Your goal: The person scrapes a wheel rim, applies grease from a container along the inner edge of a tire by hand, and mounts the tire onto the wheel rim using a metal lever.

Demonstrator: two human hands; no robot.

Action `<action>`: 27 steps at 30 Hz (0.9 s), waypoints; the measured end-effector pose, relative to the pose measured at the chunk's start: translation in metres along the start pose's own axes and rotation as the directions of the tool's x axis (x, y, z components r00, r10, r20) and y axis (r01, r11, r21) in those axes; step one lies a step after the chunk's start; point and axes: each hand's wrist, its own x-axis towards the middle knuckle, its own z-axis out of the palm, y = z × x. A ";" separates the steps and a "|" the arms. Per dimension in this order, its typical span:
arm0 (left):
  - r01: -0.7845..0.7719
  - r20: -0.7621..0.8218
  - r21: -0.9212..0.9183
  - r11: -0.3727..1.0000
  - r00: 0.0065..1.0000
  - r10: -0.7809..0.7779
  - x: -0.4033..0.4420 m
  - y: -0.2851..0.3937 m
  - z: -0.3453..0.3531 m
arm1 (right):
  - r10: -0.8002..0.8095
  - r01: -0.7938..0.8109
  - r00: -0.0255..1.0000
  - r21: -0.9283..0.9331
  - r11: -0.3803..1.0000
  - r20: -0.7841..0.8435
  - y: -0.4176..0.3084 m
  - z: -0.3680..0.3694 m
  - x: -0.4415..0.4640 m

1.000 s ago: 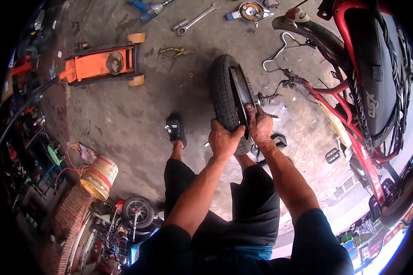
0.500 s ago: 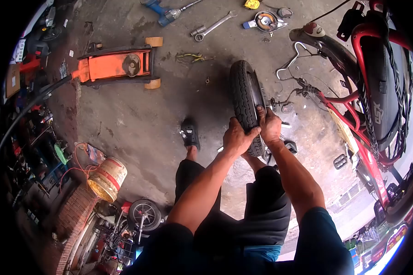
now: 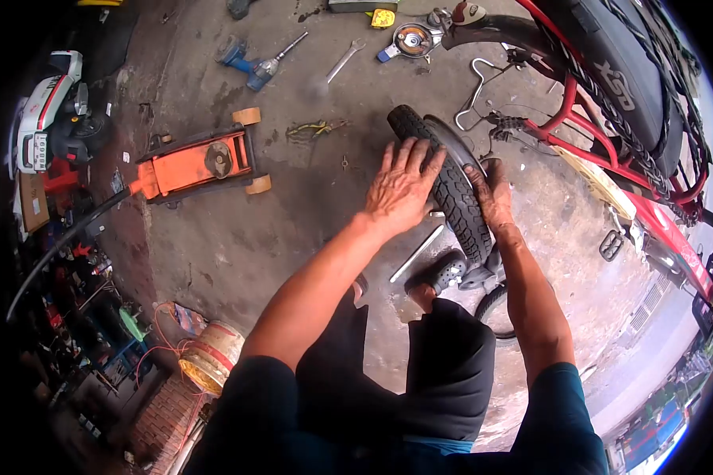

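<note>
A black-treaded motorbike wheel (image 3: 457, 194) stands between my arms, its top leaning left and a metal rim edge showing on its right. My left hand (image 3: 404, 180) lies against the tread on the left side, fingers spread and stretched out. On the wheel's right side, my right hand (image 3: 493, 194) grips near the rim; its fingertips are partly hidden. Below the wheel, one foot wears a black clog (image 3: 449, 269). A long metal bar (image 3: 417, 253) lies on the floor left of the tyre.
An orange floor jack (image 3: 186, 168) sits at left. Pliers (image 3: 317, 129), a wrench (image 3: 346, 62), a blue power tool (image 3: 260, 73) and a brake drum plate (image 3: 413, 39) lie ahead. A red-framed bike (image 3: 570, 119) takes up the right; a bucket (image 3: 212, 356) stands lower left.
My left hand has moved up the tyre and gone from gripping to spread fingers. The wheel now leans further left at the top. My view has shifted.
</note>
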 end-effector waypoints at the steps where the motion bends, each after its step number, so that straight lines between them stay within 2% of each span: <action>1: -0.118 0.034 0.076 0.990 0.993 0.116 0.015 -0.008 0.001 | 0.015 -0.014 1.000 0.153 0.988 -0.010 -0.008 -0.001 -0.011; 2: -0.278 0.120 0.175 0.944 0.958 0.260 0.028 -0.013 0.010 | -0.030 0.039 0.999 0.361 0.932 -0.030 -0.025 -0.010 -0.028; 4: -0.482 0.207 0.133 0.866 0.868 0.451 0.046 -0.017 0.021 | -0.334 0.340 0.939 0.093 0.936 -0.078 -0.020 -0.018 -0.047; 5: -0.471 0.271 0.126 0.873 0.863 0.426 0.056 -0.018 0.023 | -0.373 0.367 0.926 -0.100 0.925 -0.056 -0.024 -0.021 -0.066; 6: -0.463 0.340 0.107 0.880 0.849 0.405 0.066 -0.010 0.019 | -0.393 0.369 0.919 -0.289 0.883 -0.027 -0.034 -0.024 -0.087; 7: -0.460 0.401 0.087 0.884 0.828 0.392 0.074 -0.002 0.018 | -0.326 0.285 0.942 -0.336 0.898 -0.074 -0.033 -0.023 -0.093; 10: -0.442 0.363 0.074 0.894 0.847 0.389 0.088 0.011 0.022 | -0.241 0.144 0.939 -0.354 0.924 -0.247 -0.017 -0.021 -0.087; 11: -0.448 0.348 0.086 0.890 0.850 0.395 0.093 0.014 0.022 | -0.292 0.167 0.914 -0.396 0.903 -0.282 -0.016 -0.025 -0.083; 14: -0.445 0.297 0.050 0.894 0.861 0.412 0.105 0.016 0.026 | -0.145 0.078 0.966 -0.291 0.954 -0.217 -0.011 -0.036 -0.068; 15: -0.450 0.283 0.046 0.892 0.862 0.421 0.110 0.015 0.028 | -0.224 0.142 0.947 -0.325 0.935 -0.231 -0.007 -0.041 -0.063; 18: -0.462 0.258 0.031 0.886 0.860 0.439 0.114 0.012 0.034 | -0.232 0.168 0.946 -0.270 0.948 -0.226 -0.003 -0.048 -0.056; 19: -0.471 0.260 0.023 0.882 0.854 0.450 0.114 0.012 0.035 | -0.278 0.205 0.927 -0.281 0.937 -0.252 -0.002 -0.048 -0.055; 20: -0.520 0.207 0.018 0.854 0.838 0.506 0.114 0.008 0.037 | -0.315 0.236 0.911 -0.292 0.927 -0.265 0.001 -0.048 -0.055; 22: -0.640 0.097 0.006 0.768 0.765 0.637 0.122 -0.001 0.048 | -0.364 0.283 0.915 -0.362 0.888 -0.177 0.003 -0.058 -0.053; 23: -0.627 0.288 -0.007 0.779 0.745 0.602 0.130 0.006 0.040 | -0.387 0.292 0.902 -0.388 0.874 -0.192 0.006 -0.058 -0.050; 24: -0.544 0.297 -0.102 0.833 0.782 0.547 0.126 0.010 0.033 | -0.405 0.297 0.893 -0.418 0.859 -0.198 0.010 -0.059 -0.052; 25: -0.594 0.233 -0.086 0.800 0.768 0.596 0.115 0.014 0.025 | -0.373 0.267 0.907 -0.421 0.867 -0.194 0.009 -0.059 -0.055; 26: -0.700 0.018 -0.084 0.709 0.710 0.703 0.115 0.012 0.035 | -0.350 0.238 0.915 -0.429 0.871 -0.203 0.009 -0.059 -0.054; 27: -0.786 -0.198 -0.025 0.617 0.609 0.768 0.115 0.011 0.046 | -0.351 0.251 0.911 -0.382 0.890 -0.219 0.016 -0.058 -0.053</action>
